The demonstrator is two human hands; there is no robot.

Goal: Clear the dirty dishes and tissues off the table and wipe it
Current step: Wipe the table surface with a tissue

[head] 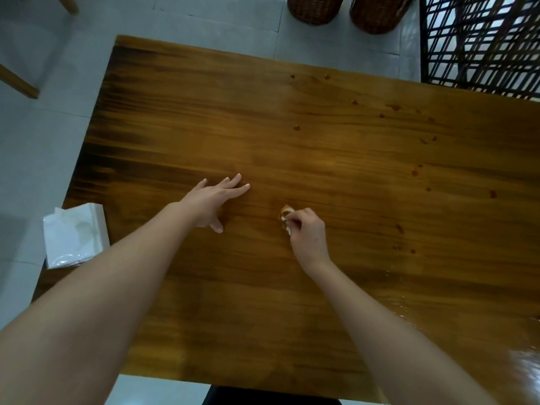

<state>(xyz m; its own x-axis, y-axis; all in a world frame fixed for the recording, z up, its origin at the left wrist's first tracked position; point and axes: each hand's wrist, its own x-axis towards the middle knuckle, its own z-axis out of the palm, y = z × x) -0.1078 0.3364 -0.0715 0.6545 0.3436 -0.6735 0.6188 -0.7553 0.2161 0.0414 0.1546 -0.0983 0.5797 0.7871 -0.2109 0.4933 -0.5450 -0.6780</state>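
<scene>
Right hand (307, 235) pinches soiled tissue (285, 218).

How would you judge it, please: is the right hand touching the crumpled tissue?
Touching. The head view shows the right hand pinching the crumpled tissue between thumb and fingertips, with no gap between them.

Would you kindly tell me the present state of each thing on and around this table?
table: no dishes on it, brown spots on its right half.
left hand: open, fingers spread flat on the table.
right hand: pinches the wad of tissue.
wad of tissue: crumpled, brown-stained, down on the table.
tissue pack: lies at the table's left edge.
wicker baskets: upright on the floor beyond the table.
</scene>
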